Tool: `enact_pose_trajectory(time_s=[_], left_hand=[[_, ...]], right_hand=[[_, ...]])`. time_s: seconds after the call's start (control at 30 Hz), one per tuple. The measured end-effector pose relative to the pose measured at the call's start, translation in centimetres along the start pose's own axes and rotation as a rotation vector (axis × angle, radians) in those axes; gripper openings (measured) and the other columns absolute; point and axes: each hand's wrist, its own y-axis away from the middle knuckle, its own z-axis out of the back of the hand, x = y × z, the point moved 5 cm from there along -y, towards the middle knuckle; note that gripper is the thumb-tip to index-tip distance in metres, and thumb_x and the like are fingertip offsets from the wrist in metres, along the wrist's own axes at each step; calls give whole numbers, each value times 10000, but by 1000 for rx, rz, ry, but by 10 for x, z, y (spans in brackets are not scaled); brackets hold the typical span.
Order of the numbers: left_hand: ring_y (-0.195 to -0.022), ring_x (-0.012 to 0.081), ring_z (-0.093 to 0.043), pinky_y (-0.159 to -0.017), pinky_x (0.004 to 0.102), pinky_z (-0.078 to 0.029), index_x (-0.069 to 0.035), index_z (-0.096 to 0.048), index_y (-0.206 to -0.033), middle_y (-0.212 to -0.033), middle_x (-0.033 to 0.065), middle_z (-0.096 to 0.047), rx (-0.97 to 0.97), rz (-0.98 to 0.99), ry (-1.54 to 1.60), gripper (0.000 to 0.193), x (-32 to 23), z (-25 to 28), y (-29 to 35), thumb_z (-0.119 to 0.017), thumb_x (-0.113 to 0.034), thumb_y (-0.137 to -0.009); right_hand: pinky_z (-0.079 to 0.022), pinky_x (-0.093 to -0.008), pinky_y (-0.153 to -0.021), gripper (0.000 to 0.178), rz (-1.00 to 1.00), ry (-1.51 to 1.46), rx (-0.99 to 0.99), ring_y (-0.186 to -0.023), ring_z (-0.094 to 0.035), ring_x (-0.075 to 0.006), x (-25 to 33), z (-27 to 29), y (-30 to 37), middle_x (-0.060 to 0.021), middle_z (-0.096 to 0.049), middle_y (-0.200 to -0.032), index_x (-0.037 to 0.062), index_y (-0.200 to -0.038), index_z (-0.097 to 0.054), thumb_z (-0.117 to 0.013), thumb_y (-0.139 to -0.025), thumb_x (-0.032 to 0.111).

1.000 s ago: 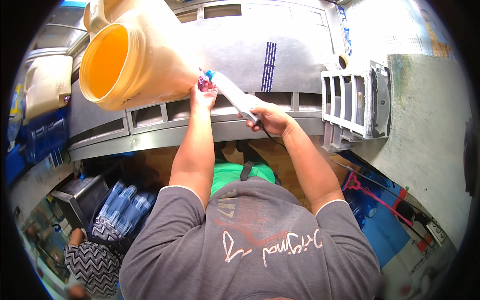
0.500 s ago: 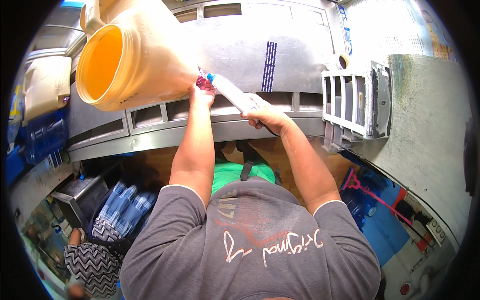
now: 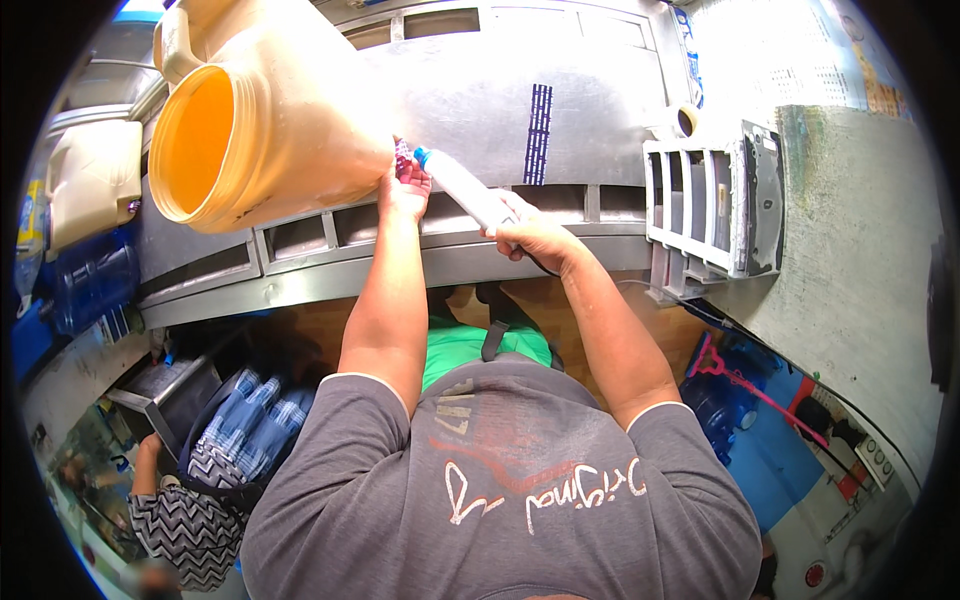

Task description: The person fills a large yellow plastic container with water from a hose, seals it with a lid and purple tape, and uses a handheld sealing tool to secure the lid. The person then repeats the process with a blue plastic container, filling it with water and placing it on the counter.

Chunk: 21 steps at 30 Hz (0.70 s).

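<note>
A big cream-coloured plastic jug [image 3: 310, 120] lies tipped on its side on the metal counter, its wide open mouth turned toward the left. At its right-hand lower corner is a small purple-and-white patterned band [image 3: 403, 157]. My left hand [image 3: 409, 190], palm up, is closed at that band, though its fingertips are partly hidden. My right hand [image 3: 530, 235] grips a slim white corded tool with a blue tip, which looks like a small heat gun [image 3: 468, 190]. Its tip points at the band, very close to it.
On the metal counter [image 3: 460, 100] lies a dark blue printed strip [image 3: 538, 135]. A white slatted rack [image 3: 700, 210] stands at right. Another cream jug [image 3: 95, 180] and a blue water bottle [image 3: 95, 280] are at left. A person in a zigzag-patterned top [image 3: 185, 535] is at lower left.
The jug's mouth has dipped slightly lower and rolled a little. Both my hands and the heat gun have barely moved. At lower left, the other person's arm has moved up.
</note>
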Motion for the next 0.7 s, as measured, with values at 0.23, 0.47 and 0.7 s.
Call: enact_pose_trajectory(time_s=[0.23,0.47,0.7], left_hand=[[-896,214,-660,-824,439,-549,-149,-606,-962,-872,11,-676,-87,11,-30,391,2,-6,-1,-670,-525,-880],[-770,157,-638,-687,388,-548,-133,-601,-968,-862,10,-656,-111,-45,100,280,-7,-20,7,-635,-408,-925],[-717,176,-667,-760,461,-601,-129,-607,-973,-803,17,-660,-101,-24,20,283,-11,-17,-5,-628,-410,-939]], right_hand=[[-400,-243,-546,677,3,39,7,-632,-503,-76,-6,2,-3,17,-547,-799,159,-1393,-436,-734,-787,184],[-405,-245,-546,695,9,50,16,-632,-509,-75,-8,3,-6,16,-561,-803,150,-1417,-417,-731,-797,147],[-418,-243,-575,701,44,106,-1,-652,-520,-77,1,2,-13,3,-578,-866,131,-1435,-423,-714,-797,141]])
